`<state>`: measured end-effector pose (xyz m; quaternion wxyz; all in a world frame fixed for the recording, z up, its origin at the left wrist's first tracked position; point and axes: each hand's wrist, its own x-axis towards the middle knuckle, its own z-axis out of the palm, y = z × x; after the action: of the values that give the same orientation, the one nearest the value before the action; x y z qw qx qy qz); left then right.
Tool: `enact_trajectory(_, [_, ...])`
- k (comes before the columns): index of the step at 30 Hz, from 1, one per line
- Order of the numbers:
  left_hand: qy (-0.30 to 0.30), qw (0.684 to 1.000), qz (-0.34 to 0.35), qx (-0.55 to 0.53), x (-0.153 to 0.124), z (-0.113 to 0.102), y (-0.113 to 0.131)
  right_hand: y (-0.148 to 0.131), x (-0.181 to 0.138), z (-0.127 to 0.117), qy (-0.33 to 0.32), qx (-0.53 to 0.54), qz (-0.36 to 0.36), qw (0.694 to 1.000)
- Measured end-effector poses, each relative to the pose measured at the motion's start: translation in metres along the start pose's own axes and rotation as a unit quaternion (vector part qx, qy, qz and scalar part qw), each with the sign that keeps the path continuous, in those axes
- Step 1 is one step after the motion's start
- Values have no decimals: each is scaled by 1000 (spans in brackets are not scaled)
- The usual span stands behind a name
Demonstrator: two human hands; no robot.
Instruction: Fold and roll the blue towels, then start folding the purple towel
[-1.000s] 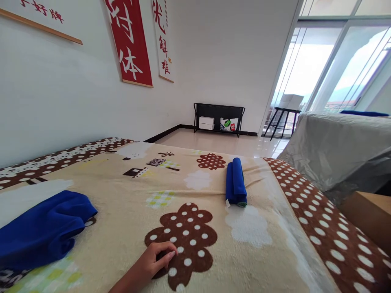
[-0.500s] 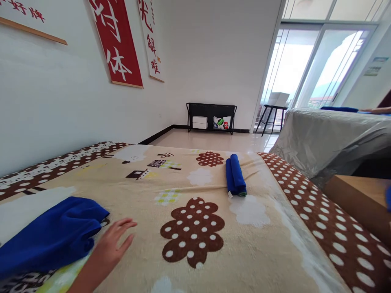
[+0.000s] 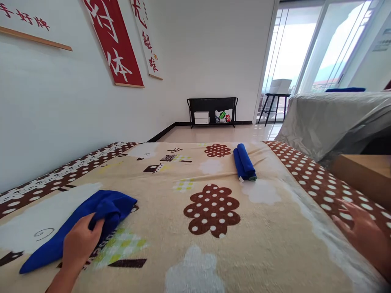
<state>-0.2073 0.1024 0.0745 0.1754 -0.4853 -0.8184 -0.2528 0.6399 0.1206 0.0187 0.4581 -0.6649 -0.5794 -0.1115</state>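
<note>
A loose, crumpled blue towel point(image 3: 104, 205) lies at the left of the patterned blanket point(image 3: 159, 211). My left hand point(image 3: 82, 240) is on it, with thumb and fingers closed on a fold; the fingertips are partly hidden in the cloth. At the right side my right hand point(image 3: 363, 234) hovers over the blanket's dotted border, somewhat blurred, fingers apart and holding nothing. Farther back, right of the middle, a rolled blue towel point(image 3: 244, 162) with a small white tag rests on the blanket, out of reach of both hands.
A cardboard box point(image 3: 366, 175) stands beyond the right border. Behind it is a table under a grey plastic cover point(image 3: 330, 118), with a blue cloth point(image 3: 345, 89) on top. A black rack point(image 3: 212, 110) and a stool point(image 3: 275, 101) are at the back.
My left hand, open beside the loose towel before, is now closed on a fold of it. My right hand has come into view at the right. The view has shifted slightly.
</note>
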Motion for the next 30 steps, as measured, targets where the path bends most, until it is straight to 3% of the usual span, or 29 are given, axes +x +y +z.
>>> enact_trajectory(2, [40, 995, -75, -42, 15, -11, 10, -21, 4, 6, -64, 8, -21, 998])
enact_trajectory(4, [45, 987, -86, -127, 22, -21, 30, -54, 4, 9, -107, 34, -26, 993])
enact_trajectory(7, [-34, 966, -10, -256, 13, -33, 79, -122, -6, 18, -170, 93, -28, 981])
enact_trajectory(9, [-98, 955, 70, -271, -2, -37, 121, -173, -20, 31, -227, 145, -40, 962])
enact_trajectory(14, [-163, 899, 263, -309, -45, -54, 215, -290, -60, 64, -404, 294, -98, 861])
enact_trajectory(17, [-221, 847, 333, -350, -68, -74, 253, -336, -69, 72, -413, 381, -94, 822])
enact_trajectory(21, [-303, 790, 360, -394, -90, -92, 278, -358, -65, 76, -390, 481, -2, 786])
enact_trajectory(25, [-357, 758, 277, -471, -100, -92, 283, -352, -60, 76, -394, 486, 31, 779])
enact_trajectory(27, [-371, 744, 256, -493, -102, -88, 283, -348, -58, 72, -383, 463, 2, 799])
enact_trajectory(30, [-404, 726, 247, -499, -104, -85, 284, -346, -54, 61, -356, 372, -68, 854])
